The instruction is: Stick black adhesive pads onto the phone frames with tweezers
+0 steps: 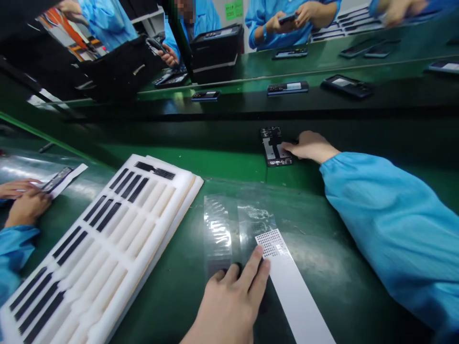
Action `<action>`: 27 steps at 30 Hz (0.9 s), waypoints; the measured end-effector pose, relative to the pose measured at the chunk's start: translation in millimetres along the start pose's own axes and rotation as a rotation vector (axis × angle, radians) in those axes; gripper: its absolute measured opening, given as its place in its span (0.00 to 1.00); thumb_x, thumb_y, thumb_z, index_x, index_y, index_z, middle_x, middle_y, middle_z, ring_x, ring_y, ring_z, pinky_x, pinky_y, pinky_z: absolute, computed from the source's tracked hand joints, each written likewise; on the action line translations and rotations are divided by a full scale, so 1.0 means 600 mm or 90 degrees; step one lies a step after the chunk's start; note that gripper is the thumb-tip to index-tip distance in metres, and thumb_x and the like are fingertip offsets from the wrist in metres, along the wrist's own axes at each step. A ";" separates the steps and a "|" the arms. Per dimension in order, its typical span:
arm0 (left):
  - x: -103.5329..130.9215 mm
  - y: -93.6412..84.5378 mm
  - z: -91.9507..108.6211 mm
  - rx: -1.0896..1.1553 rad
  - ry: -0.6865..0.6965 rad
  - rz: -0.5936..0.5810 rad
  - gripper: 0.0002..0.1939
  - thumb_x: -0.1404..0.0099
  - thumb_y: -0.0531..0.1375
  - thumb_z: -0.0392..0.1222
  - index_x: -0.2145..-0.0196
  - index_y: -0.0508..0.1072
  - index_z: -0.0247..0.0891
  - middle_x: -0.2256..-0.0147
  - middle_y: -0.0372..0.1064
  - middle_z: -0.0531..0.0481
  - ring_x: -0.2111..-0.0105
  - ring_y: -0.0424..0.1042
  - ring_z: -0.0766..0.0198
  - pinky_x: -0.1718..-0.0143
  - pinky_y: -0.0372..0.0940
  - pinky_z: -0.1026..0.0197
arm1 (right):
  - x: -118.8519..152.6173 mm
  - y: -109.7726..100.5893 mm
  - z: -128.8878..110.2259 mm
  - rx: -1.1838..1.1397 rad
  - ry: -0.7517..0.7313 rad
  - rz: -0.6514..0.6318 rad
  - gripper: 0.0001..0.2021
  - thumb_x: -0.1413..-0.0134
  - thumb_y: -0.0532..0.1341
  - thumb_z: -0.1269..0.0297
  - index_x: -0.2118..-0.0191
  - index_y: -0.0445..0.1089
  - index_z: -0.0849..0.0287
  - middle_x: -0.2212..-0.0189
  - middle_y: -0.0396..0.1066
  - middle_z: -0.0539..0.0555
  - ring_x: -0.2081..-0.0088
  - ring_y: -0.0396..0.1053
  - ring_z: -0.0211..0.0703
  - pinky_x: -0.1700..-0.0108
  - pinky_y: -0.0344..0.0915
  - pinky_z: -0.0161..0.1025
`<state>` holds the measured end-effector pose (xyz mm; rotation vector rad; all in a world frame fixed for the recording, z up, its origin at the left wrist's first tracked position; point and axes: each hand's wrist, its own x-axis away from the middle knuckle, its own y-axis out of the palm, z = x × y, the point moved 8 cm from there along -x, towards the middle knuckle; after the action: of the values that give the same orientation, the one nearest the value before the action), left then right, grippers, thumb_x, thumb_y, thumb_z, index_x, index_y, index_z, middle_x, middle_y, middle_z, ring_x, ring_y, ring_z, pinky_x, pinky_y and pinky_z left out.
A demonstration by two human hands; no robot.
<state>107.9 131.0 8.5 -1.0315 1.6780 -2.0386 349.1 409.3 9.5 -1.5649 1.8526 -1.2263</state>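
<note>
My left hand [234, 296] lies on the green bench, its fingers spread, with the index and middle fingertips touching the edge of a white strip [294, 291] dotted with small dark marks. Two clear plastic sheets [217, 229] lie just beyond that hand. Further forward, my right hand [308, 145] grips the right edge of an opened phone [275, 148] between thumb and fingers. The phone lies with its inner parts facing up. Some of the right hand's fingers are hidden.
A white foam tray [118, 215] with black strips stands at the left. Beside it are another person's hands [30, 205]. Several phones [287, 88] lie on the black belt ahead, and people in blue work beyond.
</note>
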 end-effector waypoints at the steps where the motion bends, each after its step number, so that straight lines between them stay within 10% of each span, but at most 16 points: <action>1: 0.005 -0.005 -0.001 0.000 0.001 0.032 0.46 0.54 0.54 0.28 0.35 0.60 0.32 0.32 0.47 0.37 0.64 0.77 0.52 0.73 0.76 0.51 | -0.001 0.007 -0.012 0.029 -0.018 0.006 0.20 0.48 0.68 0.56 0.81 0.59 0.56 0.74 0.73 0.64 0.60 0.75 0.58 0.63 0.66 0.43; 5: 0.044 -0.019 -0.018 -0.002 -0.024 0.165 0.36 0.46 0.50 0.27 0.38 0.64 0.31 0.36 0.58 0.33 0.63 0.78 0.54 0.70 0.77 0.54 | 0.012 0.012 -0.031 0.102 -0.081 -0.007 0.21 0.39 0.58 0.53 0.80 0.57 0.57 0.66 0.74 0.67 0.53 0.73 0.57 0.61 0.61 0.42; 10: 0.090 -0.011 -0.048 0.008 -0.068 0.236 0.32 0.44 0.48 0.25 0.41 0.66 0.30 0.43 0.70 0.34 0.60 0.79 0.57 0.66 0.77 0.59 | 0.034 -0.033 -0.012 0.171 -0.096 -0.026 0.27 0.34 0.50 0.51 0.81 0.64 0.61 0.77 0.70 0.60 0.67 0.72 0.45 0.68 0.56 0.42; 15: 0.096 -0.007 -0.068 0.000 -0.063 0.239 0.35 0.48 0.49 0.25 0.42 0.67 0.29 0.41 0.67 0.31 0.61 0.80 0.56 0.68 0.77 0.58 | 0.156 -0.017 0.026 0.083 -0.184 -0.091 0.15 0.38 0.61 0.58 0.76 0.68 0.55 0.81 0.73 0.55 0.80 0.68 0.40 0.75 0.61 0.39; 22: 0.074 -0.023 -0.100 -0.028 -0.085 0.170 0.37 0.49 0.49 0.24 0.39 0.66 0.29 0.38 0.62 0.33 0.59 0.79 0.53 0.67 0.78 0.52 | 0.294 0.009 0.098 -0.088 -0.181 -0.170 0.25 0.42 0.53 0.36 0.82 0.69 0.45 0.86 0.69 0.57 0.86 0.67 0.51 0.82 0.63 0.47; 27: 0.041 -0.052 -0.115 -0.009 -0.133 0.209 0.34 0.45 0.48 0.23 0.40 0.67 0.30 0.38 0.63 0.38 0.58 0.78 0.53 0.64 0.78 0.51 | 0.246 -0.019 0.001 -0.296 -0.136 -0.098 0.29 0.38 0.52 0.37 0.77 0.77 0.53 0.76 0.76 0.58 0.73 0.73 0.46 0.68 0.69 0.42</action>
<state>49.4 173.2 42.0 -0.8716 1.6307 -1.6540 315.0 271.1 50.9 -2.0229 1.9955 -0.6734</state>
